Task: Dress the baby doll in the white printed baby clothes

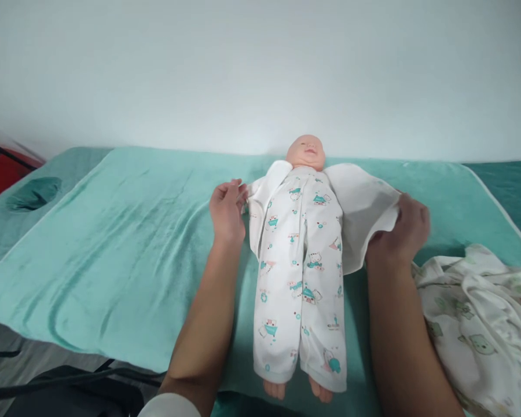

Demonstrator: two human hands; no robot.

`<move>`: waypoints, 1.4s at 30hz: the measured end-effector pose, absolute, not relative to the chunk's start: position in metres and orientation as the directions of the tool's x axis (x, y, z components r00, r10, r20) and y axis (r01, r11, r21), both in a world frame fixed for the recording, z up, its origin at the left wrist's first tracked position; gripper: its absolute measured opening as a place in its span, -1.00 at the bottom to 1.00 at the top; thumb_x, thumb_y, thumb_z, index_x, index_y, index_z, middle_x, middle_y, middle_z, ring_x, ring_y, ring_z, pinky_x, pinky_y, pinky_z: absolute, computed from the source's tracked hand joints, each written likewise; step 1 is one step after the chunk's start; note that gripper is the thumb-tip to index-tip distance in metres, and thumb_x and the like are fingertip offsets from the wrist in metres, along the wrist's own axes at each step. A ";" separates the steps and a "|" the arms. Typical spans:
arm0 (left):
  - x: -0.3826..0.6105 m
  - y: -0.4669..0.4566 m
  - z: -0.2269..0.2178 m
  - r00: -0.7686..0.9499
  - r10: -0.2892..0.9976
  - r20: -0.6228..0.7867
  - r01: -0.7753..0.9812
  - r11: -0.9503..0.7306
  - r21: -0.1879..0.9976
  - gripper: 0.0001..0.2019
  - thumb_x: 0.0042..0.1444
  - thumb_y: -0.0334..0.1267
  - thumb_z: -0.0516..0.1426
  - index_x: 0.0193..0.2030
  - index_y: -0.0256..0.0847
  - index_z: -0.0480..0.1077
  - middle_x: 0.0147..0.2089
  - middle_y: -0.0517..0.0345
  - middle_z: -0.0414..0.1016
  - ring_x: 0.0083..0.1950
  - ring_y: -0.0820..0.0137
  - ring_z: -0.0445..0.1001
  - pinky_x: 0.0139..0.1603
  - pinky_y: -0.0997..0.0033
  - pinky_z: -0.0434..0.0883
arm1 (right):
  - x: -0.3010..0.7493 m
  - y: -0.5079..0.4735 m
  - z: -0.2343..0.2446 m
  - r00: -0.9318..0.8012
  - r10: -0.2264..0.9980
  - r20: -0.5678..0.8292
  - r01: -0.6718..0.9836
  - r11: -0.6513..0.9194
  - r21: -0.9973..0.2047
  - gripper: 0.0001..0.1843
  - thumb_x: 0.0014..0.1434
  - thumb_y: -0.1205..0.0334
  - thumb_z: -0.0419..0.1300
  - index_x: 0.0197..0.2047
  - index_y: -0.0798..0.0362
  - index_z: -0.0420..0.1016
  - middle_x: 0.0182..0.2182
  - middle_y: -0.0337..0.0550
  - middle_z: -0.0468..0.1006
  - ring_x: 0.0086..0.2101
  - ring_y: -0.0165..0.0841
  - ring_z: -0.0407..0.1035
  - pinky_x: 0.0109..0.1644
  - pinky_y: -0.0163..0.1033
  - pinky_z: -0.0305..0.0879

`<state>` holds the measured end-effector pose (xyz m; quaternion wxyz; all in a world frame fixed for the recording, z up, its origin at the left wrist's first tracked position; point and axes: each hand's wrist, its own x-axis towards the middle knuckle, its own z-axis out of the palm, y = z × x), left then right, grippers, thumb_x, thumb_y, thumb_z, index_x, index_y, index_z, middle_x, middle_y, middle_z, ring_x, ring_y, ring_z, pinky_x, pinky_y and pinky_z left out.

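Note:
A baby doll [306, 152] lies face up, its head toward the wall and its bare feet toward me. Printed white baby trousers [280, 289] cover its legs and reach high up the chest. A white baby top [360, 197] lies opened out beneath and around its torso. My right hand [406, 226] is closed on the edge of the top's right-hand front panel, holding it stretched out sideways. On the other side, the curled fingers of my left hand [228, 208] pinch the top at its sleeve end; the doll's hand there is hidden.
A green cloth [134, 249] with some wrinkles covers the padded table, which has a dark hole [33, 194] at its left end. Crumpled printed baby clothing [481, 324] lies at the right. A white wall [200, 75] rises behind; a dark chair [78, 394] is at lower left.

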<state>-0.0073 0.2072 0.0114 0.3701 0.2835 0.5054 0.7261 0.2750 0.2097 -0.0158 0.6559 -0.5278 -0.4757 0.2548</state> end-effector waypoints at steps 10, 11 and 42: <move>0.012 0.208 0.003 -0.210 0.906 0.367 0.494 -0.225 0.840 -0.86 0.26 -0.15 0.18 -0.12 -0.12 0.48 -0.03 0.08 0.48 -0.03 0.34 0.43 0.06 0.30 0.36 | 0.237 0.205 -0.006 0.311 0.902 0.298 0.275 0.215 -0.937 -0.60 0.10 0.16 0.32 0.03 -0.01 0.49 0.10 -0.07 0.50 0.15 -0.22 0.36 0.36 0.08 0.22; 0.012 0.208 0.003 -0.193 0.902 0.387 0.537 -0.233 0.811 -0.87 0.28 -0.16 0.16 -0.18 -0.14 0.46 -0.07 0.09 0.47 -0.05 0.34 0.42 0.05 0.30 0.35 | 0.239 0.205 -0.007 0.297 0.900 0.320 0.306 0.228 -0.924 -0.60 0.11 0.17 0.30 0.03 -0.01 0.50 0.13 -0.06 0.48 0.17 -0.21 0.34 0.37 0.09 0.20; -0.013 0.215 -0.001 -0.054 0.869 0.492 0.925 -0.143 0.353 -0.66 0.34 -0.23 0.08 0.22 -0.14 0.40 0.28 -0.10 0.37 0.33 0.09 0.26 0.35 0.04 0.27 | 0.267 0.248 -0.003 -0.188 0.820 0.541 0.825 0.431 -0.367 -0.58 0.33 0.21 0.03 0.17 0.04 0.51 0.13 -0.03 0.54 0.12 -0.13 0.37 0.26 0.04 0.26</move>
